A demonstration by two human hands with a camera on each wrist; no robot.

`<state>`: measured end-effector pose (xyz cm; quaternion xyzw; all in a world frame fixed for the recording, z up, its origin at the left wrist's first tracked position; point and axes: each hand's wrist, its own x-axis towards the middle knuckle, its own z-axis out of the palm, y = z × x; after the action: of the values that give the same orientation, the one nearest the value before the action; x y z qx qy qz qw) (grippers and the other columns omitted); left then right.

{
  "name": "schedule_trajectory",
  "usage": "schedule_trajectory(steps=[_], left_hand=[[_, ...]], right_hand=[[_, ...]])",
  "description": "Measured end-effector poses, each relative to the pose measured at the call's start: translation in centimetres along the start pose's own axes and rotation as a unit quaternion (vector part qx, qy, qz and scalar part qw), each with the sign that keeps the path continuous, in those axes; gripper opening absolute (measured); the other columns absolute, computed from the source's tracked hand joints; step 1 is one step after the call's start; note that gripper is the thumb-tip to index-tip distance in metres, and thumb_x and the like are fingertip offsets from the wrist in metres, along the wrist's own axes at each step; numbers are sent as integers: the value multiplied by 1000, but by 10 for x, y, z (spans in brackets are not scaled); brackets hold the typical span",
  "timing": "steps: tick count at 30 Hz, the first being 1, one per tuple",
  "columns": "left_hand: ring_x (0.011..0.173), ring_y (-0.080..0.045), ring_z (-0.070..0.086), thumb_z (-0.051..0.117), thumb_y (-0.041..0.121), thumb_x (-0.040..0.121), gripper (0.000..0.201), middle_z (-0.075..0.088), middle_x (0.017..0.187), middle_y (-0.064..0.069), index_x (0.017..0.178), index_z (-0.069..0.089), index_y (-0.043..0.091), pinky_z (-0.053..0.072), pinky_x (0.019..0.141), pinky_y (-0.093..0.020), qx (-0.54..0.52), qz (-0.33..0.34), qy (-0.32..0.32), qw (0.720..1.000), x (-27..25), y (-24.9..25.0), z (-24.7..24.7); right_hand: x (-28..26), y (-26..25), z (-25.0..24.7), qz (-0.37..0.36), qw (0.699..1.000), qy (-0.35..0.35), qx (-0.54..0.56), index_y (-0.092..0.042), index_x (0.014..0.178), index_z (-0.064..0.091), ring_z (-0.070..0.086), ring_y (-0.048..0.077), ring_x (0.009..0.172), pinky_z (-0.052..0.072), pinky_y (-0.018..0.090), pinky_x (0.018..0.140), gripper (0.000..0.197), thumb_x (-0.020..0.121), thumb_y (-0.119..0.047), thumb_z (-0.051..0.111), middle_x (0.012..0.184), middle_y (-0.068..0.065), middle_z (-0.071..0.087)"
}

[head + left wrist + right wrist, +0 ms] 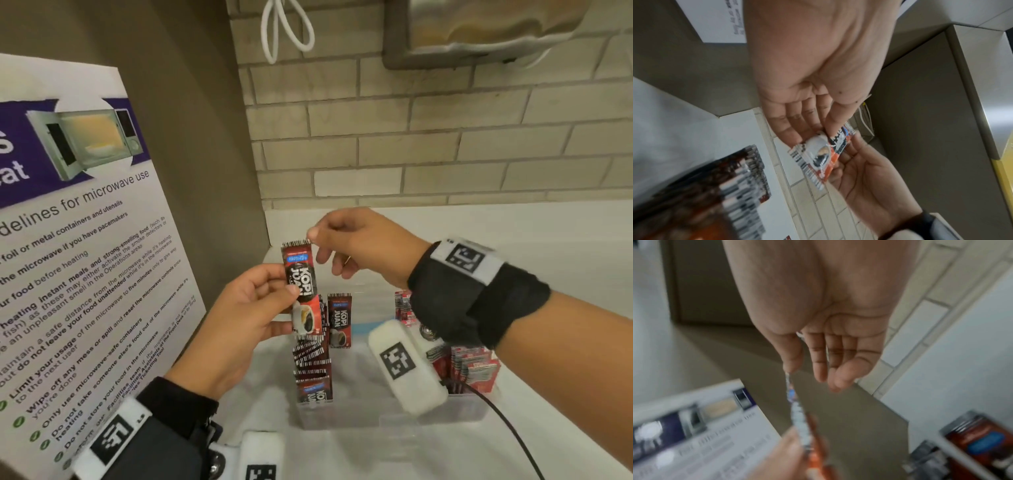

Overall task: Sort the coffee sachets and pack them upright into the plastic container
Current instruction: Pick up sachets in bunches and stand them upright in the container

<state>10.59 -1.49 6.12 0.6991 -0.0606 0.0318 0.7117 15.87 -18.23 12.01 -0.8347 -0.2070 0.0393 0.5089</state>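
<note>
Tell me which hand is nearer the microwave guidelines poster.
Left. The left hand holds the dark red Kopi Juan sachet right beside the white and purple microwave guidelines poster; the right hand pinches the sachet's top, farther off.

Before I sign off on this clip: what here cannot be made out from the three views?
- Container, head view: the right wrist camera hides its middle, so the count of red sachets is unknown.
- Held sachet: small print is too small in the head view; blurred and edge-on in the right wrist view.
- Right hand: whether its pinch at the sachet's top corner is firm.
- Packed dark sachets, left wrist view: blurred and cut off by the edge.
</note>
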Motion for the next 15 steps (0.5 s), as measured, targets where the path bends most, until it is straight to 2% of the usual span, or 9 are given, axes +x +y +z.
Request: schedule_trajectory(steps=[4, 8, 11, 13, 15], left_hand=[[65, -8, 63, 59, 7, 88, 14, 69, 83, -5, 100, 65, 11, 50, 55, -22, -3, 15, 11, 1000, 4, 5, 13], [74, -11, 63, 59, 10, 89, 15, 70, 86, 0, 102, 65, 16, 50, 68, -31, 15, 28, 2, 999, 2, 6, 19], [95, -8, 65, 62, 26, 84, 27, 69, 103, 5, 111, 63, 26, 54, 82, -30, 16, 37, 22, 999, -4, 2, 15], [107, -5, 61, 61, 38, 76, 40, 65, 116, 8, 116, 60, 31, 50, 91, -31, -7, 34, 55, 998, -11, -4, 6], [114, -3, 57, 60, 38, 73, 44, 62, 122, 9, 116, 60, 32, 45, 98, -33, -42, 24, 71, 996, -18, -11, -1]], right_hand=[[-11, -13, -8, 6, 995, -24, 96, 1, 100, 61, 51, 15, 53, 45, 22, 50, 25, 94, -22, 53, 71, 7, 58], [-19, -11, -9, -19, 999, -17, 24, -10, 88, 59, 56, 9, 49, 51, 22, 51, 3, 88, -9, 61, 66, 3, 58], [-20, -3, -14, -4, 998, 55, -37, -10, 86, 58, 60, 11, 50, 56, 26, 55, 9, 87, -2, 61, 64, 4, 58], [-20, 5, -17, 18, 990, 102, -100, -8, 86, 58, 63, 18, 55, 59, 32, 62, 8, 86, -1, 61, 65, 7, 61], [-21, 15, -13, 41, 978, 106, -176, -11, 84, 56, 65, 20, 57, 58, 32, 64, 11, 86, -1, 59, 67, 6, 61]])
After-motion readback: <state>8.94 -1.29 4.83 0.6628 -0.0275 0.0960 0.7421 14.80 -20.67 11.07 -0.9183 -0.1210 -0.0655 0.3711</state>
